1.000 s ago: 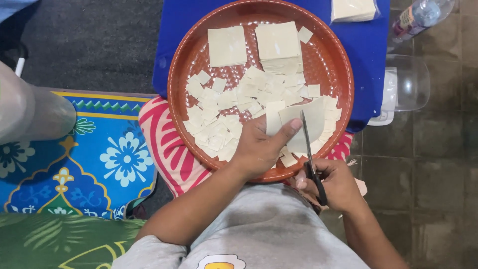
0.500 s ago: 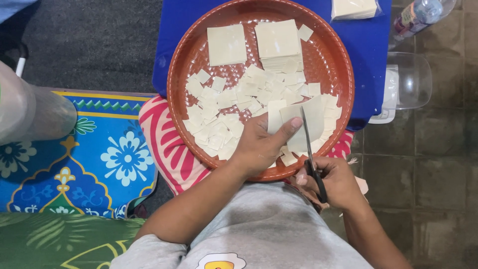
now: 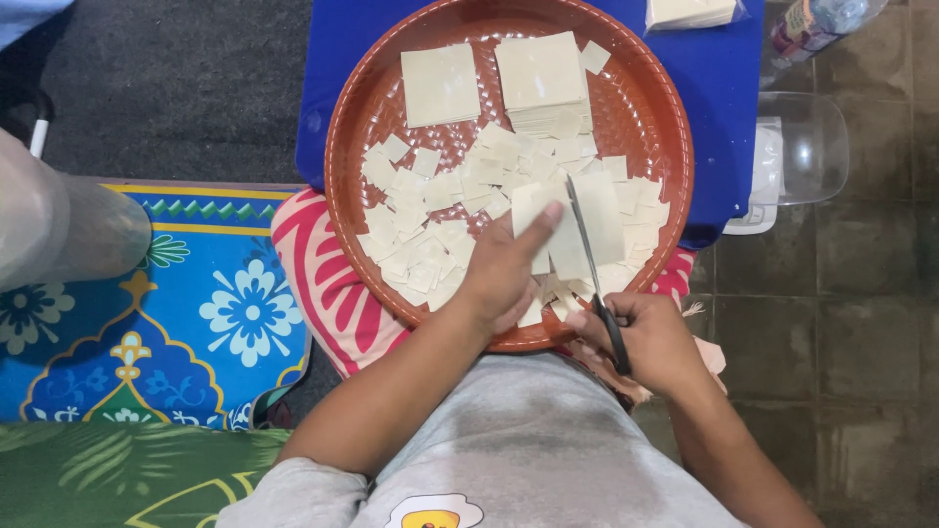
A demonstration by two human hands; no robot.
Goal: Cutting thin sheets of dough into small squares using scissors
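On the left, a patterned blue mat [image 3: 186, 303] covers the floor. Next to it, the round brown tray [image 3: 357, 166] rests on a blue desk [image 3: 323, 59] and partly over a pink striped cushion [image 3: 318, 293]. The tray holds pale dough sheets: a single whole square [image 3: 440, 85] at the top, a neat stack of squares [image 3: 540, 73] beside it, and a loose heap of small cut pieces [image 3: 430, 230] across the middle and lower left.

The left hand [image 3: 504, 274] lies flat, fingers extended, pressing down the large sheet being cut [image 3: 592, 230] at the tray's lower right. That sheet looks thin, light, soft and easily torn or stuck together, so a flat press near the cut line seems the safest hold rather than a pinch.

The right hand [image 3: 650, 342] is clenched around the black handle of a knife [image 3: 587, 254], whose blade lies across the sheet just beside the left index finger.

Farther right, a clear plastic container [image 3: 802, 147] sits on the tiled floor [image 3: 851, 323], with a bottle [image 3: 817, 24] above it.
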